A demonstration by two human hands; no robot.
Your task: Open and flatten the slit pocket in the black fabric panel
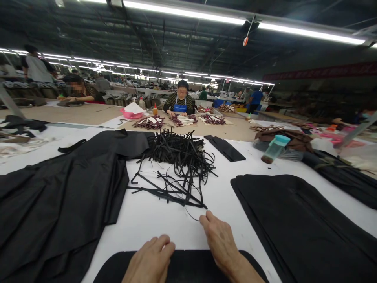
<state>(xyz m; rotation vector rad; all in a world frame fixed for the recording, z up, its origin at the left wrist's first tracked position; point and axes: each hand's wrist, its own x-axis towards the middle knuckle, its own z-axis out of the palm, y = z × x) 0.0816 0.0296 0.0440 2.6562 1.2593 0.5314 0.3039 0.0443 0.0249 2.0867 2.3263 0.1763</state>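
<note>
My right hand [220,239] is closed in a pinch at the end of a thin black strip [192,215]. That strip trails back toward a tangled heap of black strips [182,151] in the middle of the white table. My left hand [151,259] rests over a black fabric panel [190,267] with rounded corners at the near edge. Its fingers are curled together, and what they hold, if anything, is hidden. The panel lies flat beneath both hands and runs out of view at the bottom.
Large black fabric pieces [59,200] overlap on the left. A stack of black panels [294,220] lies on the right, with smaller black pieces [225,148] and a teal-lidded bottle [275,149] behind. Across the table a person in a blue apron [180,104] sits before maroon bundles [182,120].
</note>
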